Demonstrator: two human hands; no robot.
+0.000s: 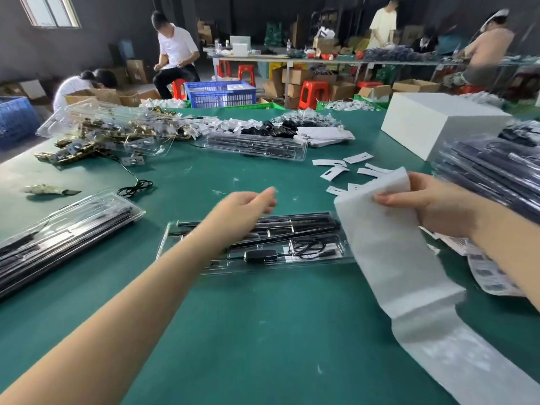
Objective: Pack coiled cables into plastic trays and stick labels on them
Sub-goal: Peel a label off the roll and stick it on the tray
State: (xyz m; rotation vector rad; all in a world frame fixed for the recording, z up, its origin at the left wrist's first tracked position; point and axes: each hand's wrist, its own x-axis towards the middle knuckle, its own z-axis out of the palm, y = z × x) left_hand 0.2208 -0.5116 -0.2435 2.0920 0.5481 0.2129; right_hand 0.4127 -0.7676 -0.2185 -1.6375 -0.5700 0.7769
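Observation:
A clear plastic tray [309, 260] lies on the green table in front of me. It holds black rods, a black adapter [261, 255] and a coiled black cable [308, 246]. My left hand [249, 204] reaches out above the tray's far edge with loosely curled fingers and holds nothing. My right hand [423, 200] grips the top end of a long white strip of label backing paper [391, 252], which hangs down over the tray's right end and trails toward me. Printed labels [485, 273] lie under my right forearm.
A filled tray [58, 229] sits at the left, another [257, 146] in the middle far, and a stack of filled trays [491, 173] at the right. A white box [438, 121], loose white tags [344, 168], a loose black cable [136, 187] and metal parts [96, 135] crowd the far table. Several people work behind.

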